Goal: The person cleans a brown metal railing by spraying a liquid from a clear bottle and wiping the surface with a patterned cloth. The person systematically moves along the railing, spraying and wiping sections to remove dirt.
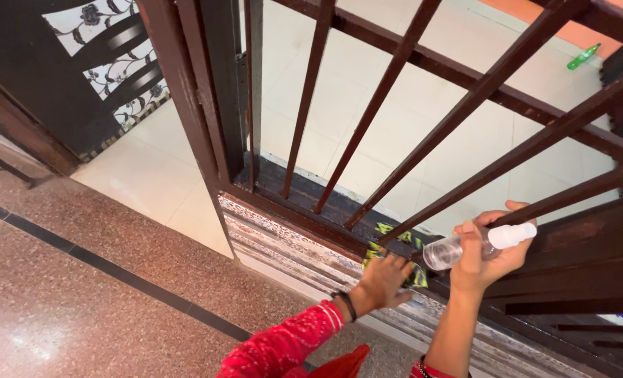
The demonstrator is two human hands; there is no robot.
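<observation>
The right hand [485,257] is wrapped around a small clear spray bottle [473,245] with a white cap, holding it level just in front of the dark brown metal gate [395,77]. One slanted gate bar [535,143] crosses right above the bottle. The left hand [385,280] lies flat, fingers spread, pressing a yellow and black cloth [395,238] onto the gate's bottom rail [304,203]. Beyond the bars, a green bottle [583,57] lies on the pale tiled floor [367,105], well apart
</observation>
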